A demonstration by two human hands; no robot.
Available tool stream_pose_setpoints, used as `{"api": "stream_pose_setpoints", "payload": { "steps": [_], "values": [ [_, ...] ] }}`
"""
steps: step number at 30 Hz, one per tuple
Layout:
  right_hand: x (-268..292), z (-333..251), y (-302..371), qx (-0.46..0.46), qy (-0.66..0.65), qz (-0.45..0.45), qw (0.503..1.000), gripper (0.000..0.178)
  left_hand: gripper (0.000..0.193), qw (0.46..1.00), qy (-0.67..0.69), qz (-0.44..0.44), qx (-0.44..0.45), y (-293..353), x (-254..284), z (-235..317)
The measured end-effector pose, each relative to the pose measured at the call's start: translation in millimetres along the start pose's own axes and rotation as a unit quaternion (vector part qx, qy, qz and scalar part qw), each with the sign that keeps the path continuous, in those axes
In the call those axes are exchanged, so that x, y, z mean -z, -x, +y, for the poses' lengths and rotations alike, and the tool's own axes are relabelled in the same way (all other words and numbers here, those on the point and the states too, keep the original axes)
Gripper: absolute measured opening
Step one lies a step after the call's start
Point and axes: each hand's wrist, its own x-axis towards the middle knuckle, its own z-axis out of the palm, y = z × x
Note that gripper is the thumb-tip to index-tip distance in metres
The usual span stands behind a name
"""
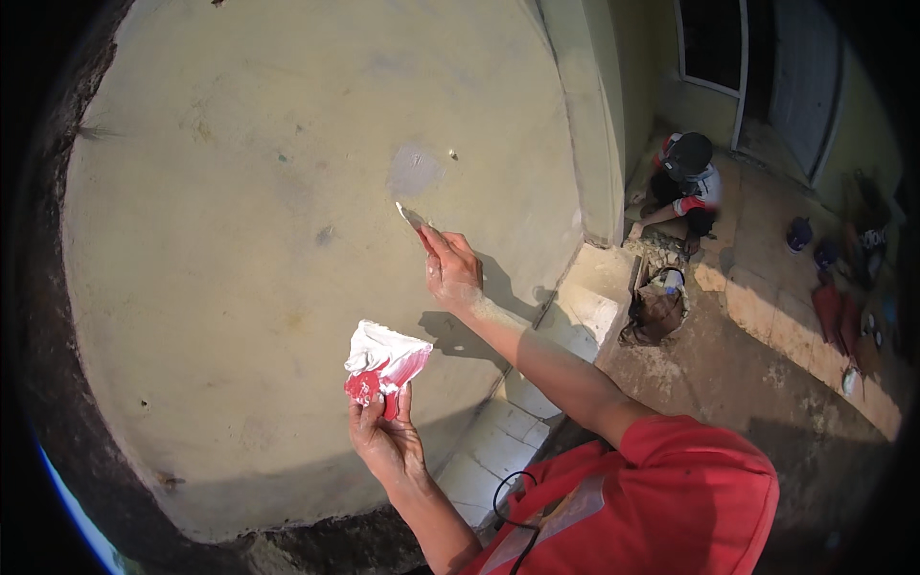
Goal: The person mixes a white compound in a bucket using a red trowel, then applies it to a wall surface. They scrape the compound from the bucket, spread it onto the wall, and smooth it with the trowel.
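My left hand (387, 443) pinches a red plastic putty spreader (392, 406) by its lower end. A thick heap of white putty (383, 345) covers its wide upper edge. Higher up and to the right, my right hand (454, 270) grips a small putty knife (412, 218), its fingers closed round the reddish handle. White putty sits at the knife's tip, close to the pale yellow wall (240, 364); whether it touches cannot be made out. Just above the tip is a round grey patch (415, 170) on the wall, with a small chipped spot (453, 153) beside it.
A person (692, 182) in a dark cap crouches by a doorway at the upper right. Near them a broken hole (657, 307) opens beside the light tiled ledge (503, 431). Shoes (798, 234) and other items lie along the right side.
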Motion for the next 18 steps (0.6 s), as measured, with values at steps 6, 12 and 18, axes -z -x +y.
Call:
{"api": "stream_pose_setpoints", "payload": {
  "steps": [6, 12, 18],
  "values": [
    [15.4, 51.8, -128.5, -0.299, -0.014, 0.125, 0.946, 0.018, 0.044, 1.0, 0.012, -0.009, 0.02, -1.6, -6.8, 1.6],
    [-0.3, -60.1, -170.3, -0.265, -0.009, 0.041, 0.963, 0.021, 0.042, 0.999, 0.009, 0.035, 0.009, 3.5, -9.9, 2.3],
    [26.4, -147.5, -226.4, -0.141, -0.269, 0.006, 0.953, 0.017, 0.044, 0.998, -0.011, 0.059, 0.006, 2.6, -11.5, 1.4]
  ]
}}
